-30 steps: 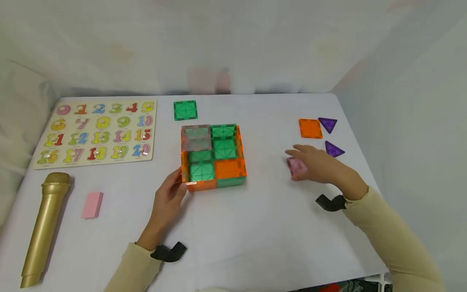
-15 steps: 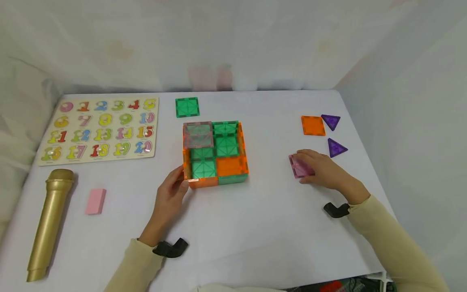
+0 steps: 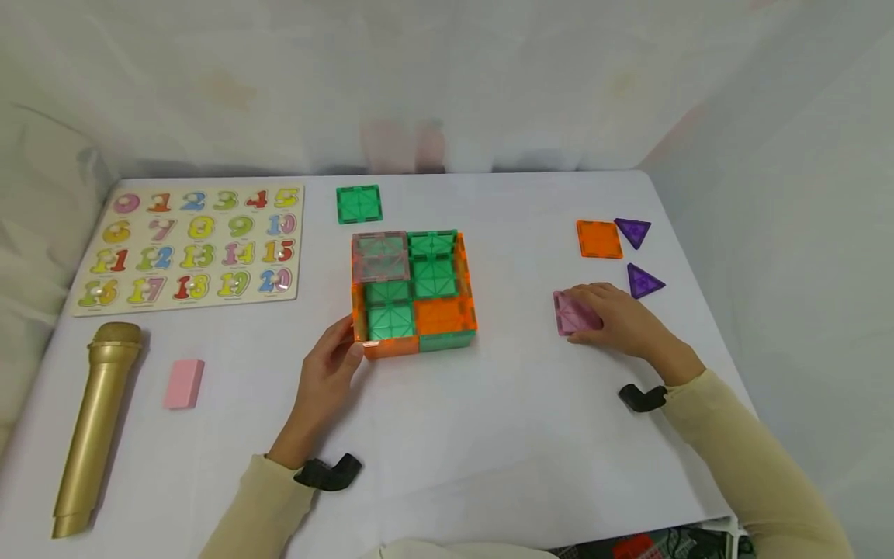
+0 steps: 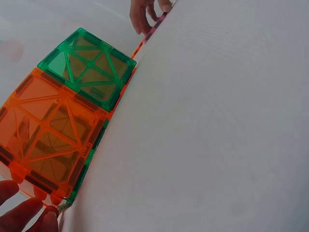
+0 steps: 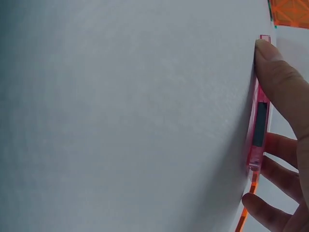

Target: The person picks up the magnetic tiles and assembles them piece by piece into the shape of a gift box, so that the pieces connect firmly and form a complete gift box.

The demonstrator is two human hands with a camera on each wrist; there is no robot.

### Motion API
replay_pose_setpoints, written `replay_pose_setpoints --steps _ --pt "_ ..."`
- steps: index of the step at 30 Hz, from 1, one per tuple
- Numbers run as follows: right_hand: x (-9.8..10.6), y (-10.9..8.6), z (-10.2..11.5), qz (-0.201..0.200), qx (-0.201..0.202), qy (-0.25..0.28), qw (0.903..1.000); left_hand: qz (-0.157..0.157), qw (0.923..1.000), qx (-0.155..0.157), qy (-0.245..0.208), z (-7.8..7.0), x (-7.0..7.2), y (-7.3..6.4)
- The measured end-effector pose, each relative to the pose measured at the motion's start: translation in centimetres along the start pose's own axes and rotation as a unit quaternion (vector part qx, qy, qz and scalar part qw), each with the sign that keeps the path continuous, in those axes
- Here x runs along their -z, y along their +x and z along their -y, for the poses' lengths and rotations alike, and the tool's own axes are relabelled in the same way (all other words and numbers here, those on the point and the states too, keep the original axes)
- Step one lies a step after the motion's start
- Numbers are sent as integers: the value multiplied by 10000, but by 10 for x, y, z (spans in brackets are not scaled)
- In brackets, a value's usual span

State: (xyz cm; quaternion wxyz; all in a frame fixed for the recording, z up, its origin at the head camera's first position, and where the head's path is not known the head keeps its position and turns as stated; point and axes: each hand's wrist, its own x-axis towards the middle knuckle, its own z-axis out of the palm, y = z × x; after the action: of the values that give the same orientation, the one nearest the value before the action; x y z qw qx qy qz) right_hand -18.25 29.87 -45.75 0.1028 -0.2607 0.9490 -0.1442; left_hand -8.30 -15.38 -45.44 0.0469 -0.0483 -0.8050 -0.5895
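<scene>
A low open box of green and orange magnetic tiles [image 3: 390, 321] stands mid-table, a pink tile [image 3: 380, 256] covering its back left quarter. My left hand [image 3: 328, 380] grips the box's front left corner, thumb in front and fingers at the left side; in the left wrist view its fingertips [image 4: 21, 212] touch the orange wall. To the right, my right hand [image 3: 625, 326] pinches another pink magnetic tile [image 3: 574, 313] by its edges. That tile lies nearly flat on the table; the right wrist view shows the thumb [image 5: 273, 63] on its near edge.
An orange square tile [image 3: 599, 239] and two purple triangles [image 3: 644, 281] lie beyond the right hand. A green tile [image 3: 359, 204] lies behind the box. On the left are a number puzzle board [image 3: 188, 248], a gold microphone [image 3: 98, 427] and a pink block [image 3: 184, 383].
My right hand has shifted slightly right and its fingers have closed onto the pink tile's edges. The left hand stays at the box corner. The head view has shifted a little.
</scene>
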Motion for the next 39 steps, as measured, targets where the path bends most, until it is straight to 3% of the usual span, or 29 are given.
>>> replay_pose_setpoints --steps 11,14,17,19,22,25,35,39 --pt "-1 8 1 -171 176 -74 9997 -73 10000 25 56 0 3 -3" --pt "10 20 -2 -255 -10 -148 9996 -73 10000 -9 24 1 3 -2" --pt "29 39 -15 -346 -441 -186 9983 -108 9999 -21 -23 2 2 -2" --pt "42 51 -27 -175 -775 -190 9967 -111 9999 -24 -52 3 1 -1" --pt "55 66 -43 477 -1124 -286 9921 -91 9999 -6 -127 3 0 -2" --pt "57 76 -53 963 -1226 -386 9870 -71 9999 18 -71 3 -1 -4" --pt "60 94 -66 794 -996 -734 9891 -29 9999 -27 -100 3 0 -3" --pt "60 99 -73 862 -1039 -604 9890 30 9999 -62 -83 2 0 -2"
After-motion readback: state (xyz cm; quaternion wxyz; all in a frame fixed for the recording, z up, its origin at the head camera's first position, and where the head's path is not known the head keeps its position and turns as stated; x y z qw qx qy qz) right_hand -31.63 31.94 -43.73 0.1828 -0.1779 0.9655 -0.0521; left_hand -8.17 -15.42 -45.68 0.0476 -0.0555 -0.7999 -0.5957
